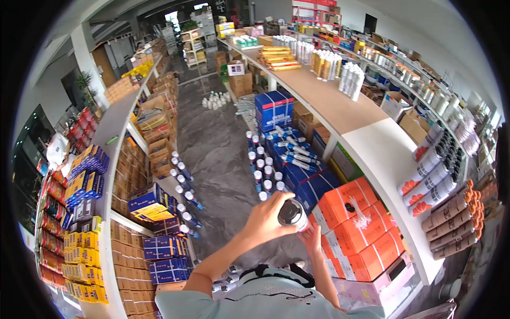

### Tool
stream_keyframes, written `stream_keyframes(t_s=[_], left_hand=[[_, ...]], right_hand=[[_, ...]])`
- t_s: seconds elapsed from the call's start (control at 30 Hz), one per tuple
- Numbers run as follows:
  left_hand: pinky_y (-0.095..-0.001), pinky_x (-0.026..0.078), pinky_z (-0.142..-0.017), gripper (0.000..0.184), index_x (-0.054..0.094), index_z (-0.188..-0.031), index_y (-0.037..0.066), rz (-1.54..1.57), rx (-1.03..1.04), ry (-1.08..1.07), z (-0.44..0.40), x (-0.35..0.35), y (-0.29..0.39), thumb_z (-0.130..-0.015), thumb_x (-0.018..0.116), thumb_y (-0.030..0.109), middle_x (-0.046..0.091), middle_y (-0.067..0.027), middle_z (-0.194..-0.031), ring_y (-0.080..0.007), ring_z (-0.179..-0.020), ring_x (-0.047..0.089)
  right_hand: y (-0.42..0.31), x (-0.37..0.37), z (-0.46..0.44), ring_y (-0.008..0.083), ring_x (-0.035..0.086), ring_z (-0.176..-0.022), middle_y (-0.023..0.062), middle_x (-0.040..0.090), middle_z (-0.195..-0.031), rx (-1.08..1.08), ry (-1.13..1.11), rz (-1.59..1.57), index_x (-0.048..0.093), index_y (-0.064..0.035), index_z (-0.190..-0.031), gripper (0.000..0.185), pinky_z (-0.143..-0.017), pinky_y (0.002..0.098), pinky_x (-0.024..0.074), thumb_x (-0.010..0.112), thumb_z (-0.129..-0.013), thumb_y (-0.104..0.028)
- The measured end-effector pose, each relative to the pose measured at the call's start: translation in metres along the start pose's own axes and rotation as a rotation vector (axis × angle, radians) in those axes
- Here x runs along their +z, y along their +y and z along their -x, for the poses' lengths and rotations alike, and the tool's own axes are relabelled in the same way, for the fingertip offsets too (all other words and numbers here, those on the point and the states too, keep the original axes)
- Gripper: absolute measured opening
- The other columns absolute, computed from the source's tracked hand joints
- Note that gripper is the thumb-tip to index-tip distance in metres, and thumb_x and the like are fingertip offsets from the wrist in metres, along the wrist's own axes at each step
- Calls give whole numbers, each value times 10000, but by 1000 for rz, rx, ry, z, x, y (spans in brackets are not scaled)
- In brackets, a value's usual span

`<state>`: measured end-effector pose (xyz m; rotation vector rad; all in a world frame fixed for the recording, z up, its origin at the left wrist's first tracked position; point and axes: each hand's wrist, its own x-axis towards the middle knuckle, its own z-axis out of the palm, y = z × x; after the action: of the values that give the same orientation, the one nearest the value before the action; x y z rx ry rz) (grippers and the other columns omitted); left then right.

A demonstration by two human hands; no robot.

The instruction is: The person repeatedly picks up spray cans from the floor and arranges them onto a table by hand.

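Observation:
A spray can with a black cap [291, 212] is held up before my chest, its top tilted toward the camera. My left hand [267, 219] wraps round its upper part from the left, thumb and fingers closed on it. Lower on the can, my right hand [312, 239] grips from the right; some of its fingers are hidden behind the can. Just beyond my hands, several white-capped bottles [259, 164] stand on the grey floor. Stacked orange boxes [357, 212] are close to the right hand.
White-topped counters [372, 141] run along the right, bearing white cans [351, 80] and brown tubes [451, 223]. Blue boxes [274, 109] sit below. On the left stand another shelf [121, 125] and a row of blue bottles [186, 194]. A grey aisle floor [212, 143] runs between.

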<state>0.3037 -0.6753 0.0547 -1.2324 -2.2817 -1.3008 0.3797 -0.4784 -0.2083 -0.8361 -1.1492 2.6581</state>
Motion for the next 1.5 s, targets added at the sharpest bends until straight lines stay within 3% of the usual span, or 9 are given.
stream_keyframes(t_s=[0.07,0.13,0.17,0.3,0.4,0.8,0.93,1.13,1.5], left_hand=[[-411,554,-732,685,518,-1219,60,30,21,-25,-26,23,3,-640,836,240,618,-112,-1015,-324,-888,670],[-400,559,-749,684,516,-1225,63,63,65,-11,-53,45,11,-650,832,256,637,-127,-1030,-316,-885,686],[-395,562,-759,678,516,-1223,65,84,66,0,-65,56,15,-656,833,259,646,-131,-1035,-314,-894,690],[-377,557,-820,653,526,-1208,63,228,84,-4,-106,102,17,-689,848,294,667,-134,-1056,-289,-959,697],[-321,570,-840,657,523,-1248,56,321,72,-64,-129,130,17,-696,863,163,633,-86,-1158,-195,-1050,655],[-317,567,-868,622,524,-1287,29,492,122,-248,-198,224,19,-745,818,110,603,-107,-1194,-196,-1091,636],[-380,512,-900,762,443,-1342,17,606,71,-301,-230,234,14,-740,839,265,605,-158,-1179,-277,-1056,640],[-347,560,-844,588,464,-1223,-2,537,237,-399,-295,255,-7,-809,808,235,631,-153,-1071,-241,-1030,661],[-325,631,-765,643,490,-1242,27,808,334,-457,-431,292,-44,-720,848,141,626,-115,-1107,-215,-1016,676]], right_hand=[[-2,-51,-31,366,439,-1346,197,394,-1494,-41,-112,-74,133,-137,-1512,742,-1106,563,375,337,-996,-630],[-48,-36,-10,364,461,-1330,202,432,-1466,-116,56,-63,217,-78,-1499,736,-1106,550,382,306,-1007,-618],[-58,-54,-18,387,413,-1368,206,397,-1493,-156,-18,-89,90,-84,-1531,773,-1113,567,372,342,-1011,-597],[-114,-75,-15,326,438,-1358,193,440,-1466,-276,-32,-110,369,50,-1425,792,-1139,491,372,281,-1012,-620],[-143,-91,-6,326,431,-1362,182,432,-1471,-317,88,-187,345,47,-1437,766,-1132,472,380,259,-1027,-594],[-175,-125,-11,342,389,-1384,208,373,-1493,-415,355,-526,325,49,-1442,736,-1117,489,413,288,-1029,-559],[-191,-126,-35,363,385,-1384,222,358,-1497,-467,326,-573,293,64,-1445,740,-1124,499,407,300,-1030,-549],[-221,-114,-92,376,374,-1394,229,345,-1508,-546,328,-671,357,76,-1367,708,-1149,515,362,321,-1022,-541],[-317,-52,-167,427,515,-1228,221,428,-1394,-698,594,-650,329,102,-1369,701,-1069,482,466,454,-939,-438]])
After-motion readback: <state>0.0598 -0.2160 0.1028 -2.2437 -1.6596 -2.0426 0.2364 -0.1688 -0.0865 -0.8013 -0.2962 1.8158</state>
